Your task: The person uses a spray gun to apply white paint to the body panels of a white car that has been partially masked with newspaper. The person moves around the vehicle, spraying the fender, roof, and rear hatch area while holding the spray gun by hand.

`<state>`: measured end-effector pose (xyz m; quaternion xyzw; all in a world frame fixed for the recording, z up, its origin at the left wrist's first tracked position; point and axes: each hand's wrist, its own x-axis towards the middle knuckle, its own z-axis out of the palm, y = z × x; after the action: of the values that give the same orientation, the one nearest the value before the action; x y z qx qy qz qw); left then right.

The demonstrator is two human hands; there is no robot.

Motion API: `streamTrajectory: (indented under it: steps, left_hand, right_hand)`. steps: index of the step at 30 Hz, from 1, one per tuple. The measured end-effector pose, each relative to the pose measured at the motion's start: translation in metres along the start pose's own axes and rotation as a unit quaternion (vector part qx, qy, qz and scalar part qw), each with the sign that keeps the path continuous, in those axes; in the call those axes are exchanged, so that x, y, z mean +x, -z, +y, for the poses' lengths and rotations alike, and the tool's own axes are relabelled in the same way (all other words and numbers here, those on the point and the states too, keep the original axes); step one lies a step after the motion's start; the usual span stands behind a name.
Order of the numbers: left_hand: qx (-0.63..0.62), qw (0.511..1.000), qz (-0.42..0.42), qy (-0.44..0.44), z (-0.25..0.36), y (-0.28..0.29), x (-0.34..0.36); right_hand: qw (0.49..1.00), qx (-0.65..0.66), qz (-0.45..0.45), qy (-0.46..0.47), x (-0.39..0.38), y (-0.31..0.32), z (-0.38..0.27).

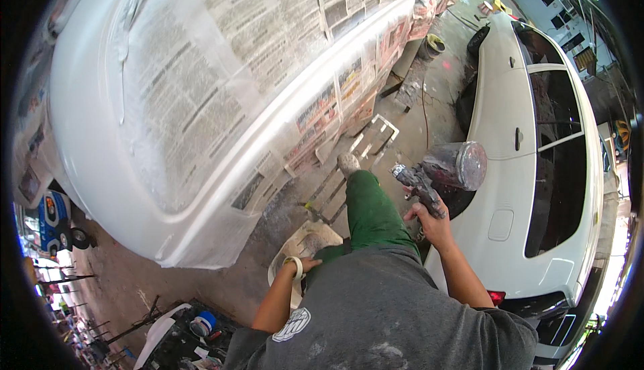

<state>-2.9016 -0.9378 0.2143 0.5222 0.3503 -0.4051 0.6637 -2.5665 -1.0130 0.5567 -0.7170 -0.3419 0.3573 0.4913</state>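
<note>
My right hand grips the handle of a paint spray gun with a paint-stained metal cup on top; it points up and left, held out over the floor between two cars. My left hand rests at my left knee with a roll of masking tape slipped around the wrist. A white vehicle body, partly masked with newspaper, fills the upper left. My green-trousered leg steps forward onto a white metal frame lying on the floor.
A white car stands close on the right with dark windows. A bucket sits on the dusty concrete floor farther ahead. Cans and clutter lie at the lower left. A pale sheet lies by my foot.
</note>
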Motion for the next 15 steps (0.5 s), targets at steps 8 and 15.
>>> streamTrajectory:
  steps: [8,15]
  left_hand:
    - [-0.175,0.913,0.007,-0.369,0.29,0.066,-0.099]
    - [-0.173,0.765,-0.1,-0.613,0.536,0.126,-0.126]
  right_hand:
    - [0.993,0.113,-0.003,0.021,0.138,0.037,-0.065]
    - [0.979,0.172,0.017,0.109,0.265,0.091,-0.13]
